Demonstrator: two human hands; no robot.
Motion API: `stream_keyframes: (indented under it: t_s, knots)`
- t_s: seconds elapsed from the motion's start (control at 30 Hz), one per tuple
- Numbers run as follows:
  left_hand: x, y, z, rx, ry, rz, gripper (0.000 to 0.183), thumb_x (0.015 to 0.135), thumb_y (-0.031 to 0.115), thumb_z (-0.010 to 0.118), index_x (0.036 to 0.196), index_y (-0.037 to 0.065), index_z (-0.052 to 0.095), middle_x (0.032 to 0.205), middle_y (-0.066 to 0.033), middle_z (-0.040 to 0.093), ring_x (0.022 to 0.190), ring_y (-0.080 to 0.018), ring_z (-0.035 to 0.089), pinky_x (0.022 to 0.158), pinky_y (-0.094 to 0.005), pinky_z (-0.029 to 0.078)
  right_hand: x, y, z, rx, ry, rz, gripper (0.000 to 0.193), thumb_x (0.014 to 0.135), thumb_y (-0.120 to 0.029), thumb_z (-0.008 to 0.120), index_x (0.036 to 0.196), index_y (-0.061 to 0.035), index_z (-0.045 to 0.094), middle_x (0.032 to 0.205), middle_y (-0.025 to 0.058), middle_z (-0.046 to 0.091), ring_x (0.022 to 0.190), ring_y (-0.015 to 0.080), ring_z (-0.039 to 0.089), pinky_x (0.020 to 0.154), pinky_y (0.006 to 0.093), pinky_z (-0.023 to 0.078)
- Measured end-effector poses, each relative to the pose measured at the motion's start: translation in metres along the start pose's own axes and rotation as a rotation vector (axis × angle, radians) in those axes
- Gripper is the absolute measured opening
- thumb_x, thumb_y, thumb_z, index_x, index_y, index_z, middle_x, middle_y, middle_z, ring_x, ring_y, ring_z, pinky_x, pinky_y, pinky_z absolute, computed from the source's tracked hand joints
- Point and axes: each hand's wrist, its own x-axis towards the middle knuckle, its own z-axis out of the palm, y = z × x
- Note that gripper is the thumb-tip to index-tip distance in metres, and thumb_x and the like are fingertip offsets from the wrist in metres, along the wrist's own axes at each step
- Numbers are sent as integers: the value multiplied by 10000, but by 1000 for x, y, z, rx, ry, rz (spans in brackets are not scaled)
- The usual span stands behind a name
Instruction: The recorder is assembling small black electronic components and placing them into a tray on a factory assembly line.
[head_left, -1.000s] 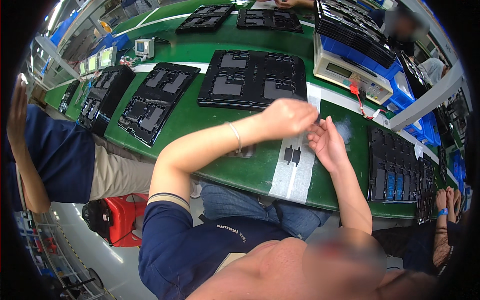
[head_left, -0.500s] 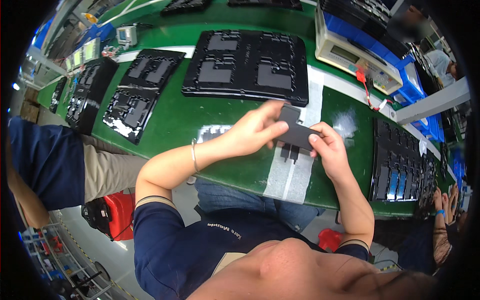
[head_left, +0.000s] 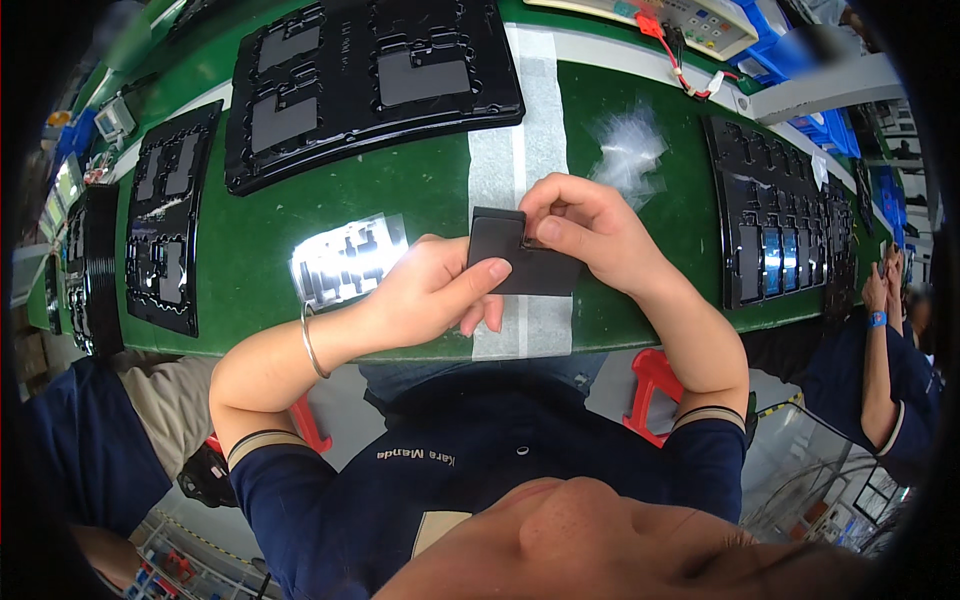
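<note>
My left hand grips a flat, dark grey, L-shaped piece by its left side, with the thumb on its face and fingers underneath. The piece is held over the table's near edge, above a whitish tape strip. Thumb and bent fingers of my right hand close at the inner notch of the same piece; what exactly lies between those fingertips is too small to tell. To the left of the hands, shiny clear sheets with a pale pattern lie on the green table.
A black moulded tray with grey L-shaped pieces stands at the back left. More black trays sit further left, another at right. Clear film lies right of the tape. Behind is an instrument with red leads. Co-workers sit either side.
My view has shifted, and the trays appear further left and higher. The piece has been turned; the dark connector tabs below it no longer show. My right hand has moved from its right end to the notch.
</note>
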Motion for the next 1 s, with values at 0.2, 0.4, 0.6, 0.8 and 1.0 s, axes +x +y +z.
stream_keyframes:
  t_s: [0.2,0.4,0.6,0.8,1.0]
  knots:
    - [2,-7,6,173,-4,0,286,908,217,438,718,21,524,554,-26,582,441,-81,499,429,-234,393,-4,-1,4,-169,29,-2,131,834,-146,587,839,-16,568,720,-13,549,668,41,483,614,197,404]
    - [1,0,4,239,-75,65,298,911,209,416,699,22,512,522,-27,561,439,-110,516,429,-252,400,-5,0,4,-201,-24,-19,139,847,-135,553,788,-9,551,725,-9,520,664,52,454,596,211,373]
    - [1,2,1,305,-171,91,313,910,207,406,687,11,505,478,-39,531,429,-155,527,444,-275,415,2,5,11,-74,-96,38,219,874,-183,512,725,-23,515,644,-39,456,621,38,391,556,212,336]
    - [1,11,1,366,-92,10,338,906,209,410,642,17,497,442,-40,505,420,-162,531,450,-286,417,2,9,14,-76,-62,-3,260,881,-170,497,667,-32,447,614,-51,377,597,41,321,532,219,296]
    - [1,7,1,472,-75,67,328,898,202,420,635,18,489,435,-48,489,417,-194,525,449,-301,412,1,9,15,-250,-17,-59,278,864,-159,517,642,-34,406,589,-32,363,565,48,313,498,234,291]
